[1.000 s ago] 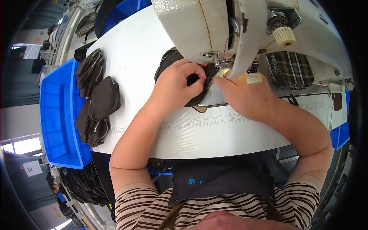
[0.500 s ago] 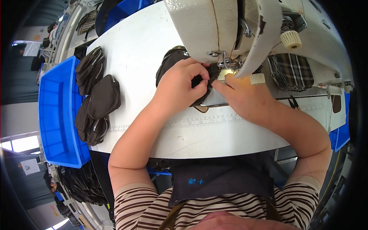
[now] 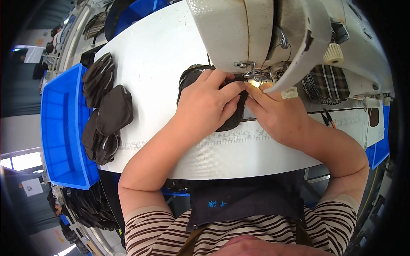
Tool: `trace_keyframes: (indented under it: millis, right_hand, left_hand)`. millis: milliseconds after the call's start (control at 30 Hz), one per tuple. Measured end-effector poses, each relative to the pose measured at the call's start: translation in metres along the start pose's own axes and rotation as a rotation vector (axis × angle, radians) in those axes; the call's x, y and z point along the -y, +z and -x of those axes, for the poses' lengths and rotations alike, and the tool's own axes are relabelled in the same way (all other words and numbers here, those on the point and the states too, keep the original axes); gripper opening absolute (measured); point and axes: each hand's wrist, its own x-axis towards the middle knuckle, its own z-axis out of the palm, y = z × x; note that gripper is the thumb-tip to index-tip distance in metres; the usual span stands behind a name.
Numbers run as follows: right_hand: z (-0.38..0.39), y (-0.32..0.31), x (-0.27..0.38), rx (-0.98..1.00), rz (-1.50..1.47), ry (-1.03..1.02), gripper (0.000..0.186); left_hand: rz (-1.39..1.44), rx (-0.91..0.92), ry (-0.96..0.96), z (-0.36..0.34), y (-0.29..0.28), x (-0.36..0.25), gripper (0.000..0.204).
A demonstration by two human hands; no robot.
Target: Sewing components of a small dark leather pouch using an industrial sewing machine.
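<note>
A small dark brown zippered pouch [image 3: 231, 122] lies on the white sewing table under the sewing machine [image 3: 232, 36]. My left hand [image 3: 206, 102] is closed on it, fingers over its top and thumb low on its near side. The pouch's right edge is at the lit presser foot [image 3: 255, 76], partly behind my fingers. My right hand [image 3: 279, 114] is closed too, its thumb and forefinger pinching that edge close to my left fingertips. The needle tip cannot be made out.
Several dark pouches [image 3: 115, 110] lie at the table's left beside a blue bin [image 3: 64, 128]. Plaid fabric pieces [image 3: 326, 84] rest beneath the machine's arm. Small thread snips [image 3: 328, 118] lie right of my right hand. A printed ruler strip [image 3: 213, 140] crosses the table.
My left fingers have shifted from a raised pinch to lying lower over the pouch. Its near side now shows more fully below my thumb. My right fingertips have come up against my left ones.
</note>
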Motion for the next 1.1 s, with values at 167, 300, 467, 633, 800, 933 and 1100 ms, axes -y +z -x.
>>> trace_keyframes:
  millis: [167, 300, 467, 633, 800, 933, 1100]
  right_hand:
    - [0.001, -0.002, 0.001, 0.01, -0.022, -0.018, 0.034]
    - [-0.002, -0.007, 0.003, 0.007, 0.009, -0.07, 0.034]
    - [-0.003, -0.009, 0.002, 0.014, 0.014, -0.079, 0.033]
    - [-0.002, -0.008, 0.001, 0.002, 0.027, -0.097, 0.034]
    - [0.002, -0.004, 0.0, 0.043, 0.02, -0.088, 0.037]
    - [0.002, -0.007, 0.0, 0.069, 0.047, -0.104, 0.038]
    - [0.002, -0.009, 0.002, 0.155, 0.063, -0.074, 0.041]
  left_hand:
    - [-0.136, 0.045, 0.08, -0.001, 0.001, 0.004, 0.036]
    - [-0.154, 0.064, 0.076, -0.001, 0.001, 0.002, 0.037]
    - [-0.195, 0.051, 0.06, 0.0, 0.006, 0.003, 0.039]
    - [-0.224, 0.056, 0.096, -0.001, 0.006, 0.004, 0.038]
    - [-0.285, 0.106, 0.072, -0.004, 0.005, 0.001, 0.039]
    - [-0.22, 0.001, 0.042, -0.002, 0.01, 0.004, 0.037]
    - [-0.155, -0.013, -0.042, -0.007, 0.011, 0.004, 0.019]
